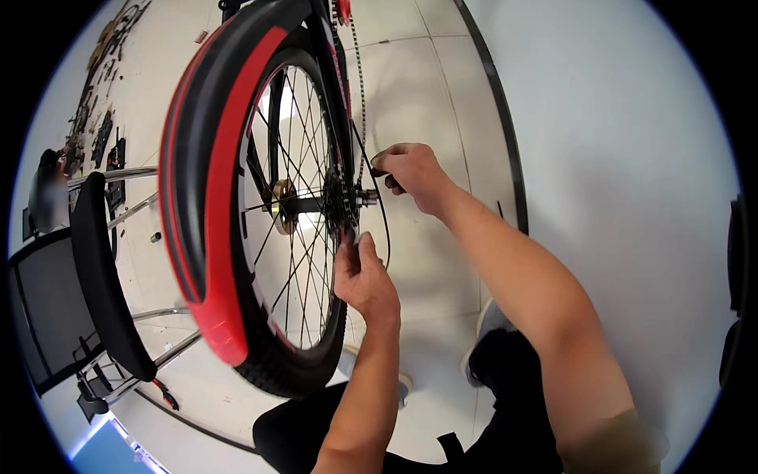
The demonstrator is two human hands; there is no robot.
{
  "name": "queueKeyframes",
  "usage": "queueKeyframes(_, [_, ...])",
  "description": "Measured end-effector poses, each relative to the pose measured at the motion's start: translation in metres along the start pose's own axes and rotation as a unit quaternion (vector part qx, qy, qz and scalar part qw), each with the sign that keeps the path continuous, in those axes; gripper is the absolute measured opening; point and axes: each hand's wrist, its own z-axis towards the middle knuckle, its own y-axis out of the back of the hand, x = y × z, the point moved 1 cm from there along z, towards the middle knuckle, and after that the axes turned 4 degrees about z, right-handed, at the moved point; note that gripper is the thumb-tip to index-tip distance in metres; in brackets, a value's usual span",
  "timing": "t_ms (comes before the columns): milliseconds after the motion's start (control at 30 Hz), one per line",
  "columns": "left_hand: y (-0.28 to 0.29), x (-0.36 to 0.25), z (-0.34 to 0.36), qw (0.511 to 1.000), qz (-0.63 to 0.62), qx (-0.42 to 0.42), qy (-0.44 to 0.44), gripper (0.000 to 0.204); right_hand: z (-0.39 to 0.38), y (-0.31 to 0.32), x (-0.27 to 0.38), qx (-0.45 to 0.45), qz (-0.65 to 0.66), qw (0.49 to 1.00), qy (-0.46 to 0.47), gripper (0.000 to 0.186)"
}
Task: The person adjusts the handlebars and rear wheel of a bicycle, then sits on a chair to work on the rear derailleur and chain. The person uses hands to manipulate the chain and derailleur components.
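A bicycle's rear wheel (pixel 294 312) fills the middle of the view, with a black and red fender (pixel 197 150) over its tyre. My left hand (pixel 368 283) is at the lower edge of the rear sprockets (pixel 335 201), fingers closed; what lies between them is hidden. Higher and to the right, my right hand (pixel 414 174) has thumb and fingers pinched at a thin black cable (pixel 387 225), which loops down toward my left hand. The chain (pixel 359 79) runs up past the right fingertips. The axle end (pixel 365 197) sticks out between both hands.
A black and chrome chair (pixel 103 276) stands to the left, close to the fender. Many loose parts (pixel 99 138) lie on the tiled floor at the far left. A pale wall (pixel 608 158) with dark skirting (pixel 505 118) rises on the right. My knees and shoes are below.
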Motion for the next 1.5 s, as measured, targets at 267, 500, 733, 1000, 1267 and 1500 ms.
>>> queueKeyframes(267, [0.000, 0.024, 0.016, 0.982, -0.031, -0.053, -0.178, 0.022, 0.028, -0.003, 0.015, 0.075, -0.019, 0.997, 0.020, 0.015])
queueKeyframes(500, [-0.001, 0.018, 0.023, 0.956, 0.139, -0.058, -0.251, 0.014, 0.014, 0.001, 0.007, -0.083, -0.010, 0.990, 0.117, 0.017])
queueKeyframes(733, [0.002, 0.023, 0.026, 0.940, 0.110, -0.064, -0.318, 0.011, -0.006, -0.029, 0.007, -0.075, -0.076, 0.957, 0.271, 0.018])
queueKeyframes(1000, [0.015, -0.001, -0.005, 0.897, 0.096, -0.074, -0.426, 0.011, -0.002, -0.033, 0.005, -0.091, 0.002, 0.965, 0.248, 0.019])
queueKeyframes(1267, [0.024, -0.008, -0.024, 0.936, 0.009, -0.110, -0.334, 0.022, -0.032, -0.036, 0.040, -0.018, 0.034, 0.936, 0.350, 0.016])
queueKeyframes(1500, [0.027, 0.000, -0.020, 0.939, -0.044, -0.135, -0.313, 0.017, -0.074, -0.048, 0.032, 0.081, -0.171, 0.946, 0.264, 0.026])
